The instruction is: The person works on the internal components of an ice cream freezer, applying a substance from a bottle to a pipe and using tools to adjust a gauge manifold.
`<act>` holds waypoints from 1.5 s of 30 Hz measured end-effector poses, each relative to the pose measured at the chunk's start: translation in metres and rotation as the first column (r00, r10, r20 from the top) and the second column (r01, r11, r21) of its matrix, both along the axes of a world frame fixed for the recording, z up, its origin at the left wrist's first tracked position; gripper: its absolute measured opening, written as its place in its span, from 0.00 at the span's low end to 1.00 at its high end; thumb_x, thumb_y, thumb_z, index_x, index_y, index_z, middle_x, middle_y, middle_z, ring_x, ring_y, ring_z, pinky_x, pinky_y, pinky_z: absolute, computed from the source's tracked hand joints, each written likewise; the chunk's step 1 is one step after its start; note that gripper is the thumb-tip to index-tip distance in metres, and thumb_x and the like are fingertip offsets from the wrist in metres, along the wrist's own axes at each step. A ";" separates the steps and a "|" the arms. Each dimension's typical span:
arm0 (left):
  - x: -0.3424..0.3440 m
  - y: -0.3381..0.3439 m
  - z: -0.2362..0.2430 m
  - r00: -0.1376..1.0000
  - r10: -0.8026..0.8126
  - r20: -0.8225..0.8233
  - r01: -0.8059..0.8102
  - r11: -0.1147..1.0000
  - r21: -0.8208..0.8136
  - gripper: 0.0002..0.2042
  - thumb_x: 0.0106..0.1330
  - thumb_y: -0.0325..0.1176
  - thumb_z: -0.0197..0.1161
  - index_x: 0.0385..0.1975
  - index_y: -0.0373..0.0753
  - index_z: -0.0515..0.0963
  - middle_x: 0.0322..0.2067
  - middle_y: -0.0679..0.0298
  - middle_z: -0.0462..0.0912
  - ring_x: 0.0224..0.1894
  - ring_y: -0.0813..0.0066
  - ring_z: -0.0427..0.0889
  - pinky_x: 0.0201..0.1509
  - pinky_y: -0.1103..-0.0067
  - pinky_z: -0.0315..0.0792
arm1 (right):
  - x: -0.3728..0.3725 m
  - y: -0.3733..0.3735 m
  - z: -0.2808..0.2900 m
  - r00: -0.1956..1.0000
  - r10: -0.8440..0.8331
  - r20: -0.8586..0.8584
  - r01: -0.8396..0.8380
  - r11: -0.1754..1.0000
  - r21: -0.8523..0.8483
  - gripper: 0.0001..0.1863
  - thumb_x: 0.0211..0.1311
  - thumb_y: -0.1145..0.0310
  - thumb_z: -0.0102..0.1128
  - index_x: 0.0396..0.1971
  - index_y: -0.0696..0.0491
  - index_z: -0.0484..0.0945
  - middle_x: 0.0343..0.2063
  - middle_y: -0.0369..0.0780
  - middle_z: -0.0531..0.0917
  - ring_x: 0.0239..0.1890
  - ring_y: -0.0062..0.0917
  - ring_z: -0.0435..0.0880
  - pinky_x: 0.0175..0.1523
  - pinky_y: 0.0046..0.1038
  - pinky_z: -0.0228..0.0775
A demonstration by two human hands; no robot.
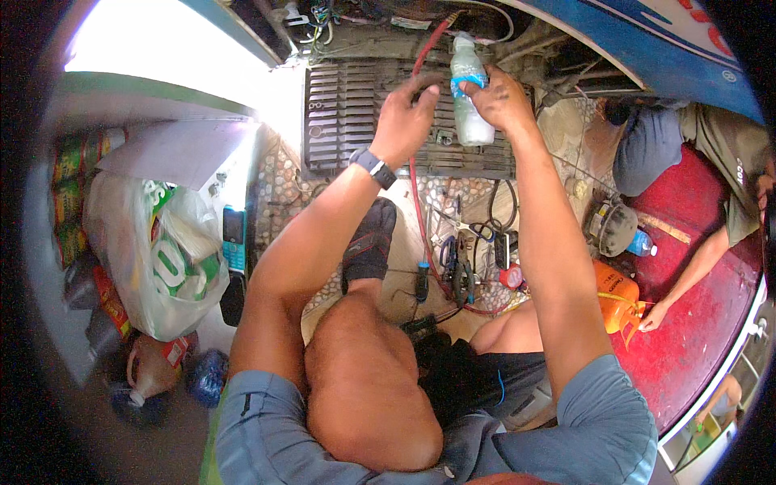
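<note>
A clear plastic bottle (473,120) with a blue label and pale contents is held upright in my right hand (497,101), fingers wrapped round its middle. Just left of it, my left hand (408,113) has its fingers curled in beside a red hose (426,47); what they hold, if anything, is too small to make out. Behind and below both hands lies a dark slatted grille panel (339,121). Above the bottle are wires and dark fittings (319,20) inside an opened cabinet.
Tools (461,271), cables and an orange cylinder (616,291) lie below. A co-worker (719,162) is at the right on a red surface (687,356), one hand at the cylinder. Plastic bags (153,259) and bottles crowd the left. A blue panel (687,40) overhangs the top right.
</note>
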State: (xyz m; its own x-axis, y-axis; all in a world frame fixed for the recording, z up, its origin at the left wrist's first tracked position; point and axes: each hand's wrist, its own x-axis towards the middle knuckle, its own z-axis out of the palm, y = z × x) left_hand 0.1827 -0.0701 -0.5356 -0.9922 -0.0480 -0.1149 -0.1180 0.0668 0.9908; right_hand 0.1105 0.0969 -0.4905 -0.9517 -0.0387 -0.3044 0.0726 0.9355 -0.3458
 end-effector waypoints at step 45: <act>-0.060 0.048 -0.036 0.995 -0.083 0.061 0.045 0.884 0.466 0.24 0.72 0.43 0.61 0.60 0.31 0.74 0.54 0.62 0.80 0.54 0.75 0.76 0.61 0.78 0.68 | 0.026 0.045 -0.023 0.989 0.009 -0.151 -0.019 0.998 -0.065 0.25 0.60 0.61 0.67 0.58 0.48 0.76 0.47 0.49 0.84 0.51 0.46 0.83 0.55 0.40 0.74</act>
State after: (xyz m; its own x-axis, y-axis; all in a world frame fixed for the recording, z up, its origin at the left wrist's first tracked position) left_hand 0.1224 -0.0224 -0.5712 -0.9784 0.0932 -0.1843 -0.2061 -0.3874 0.8986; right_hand 0.1370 0.1415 -0.5132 -0.9857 -0.0678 -0.1544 0.0020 0.9109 -0.4125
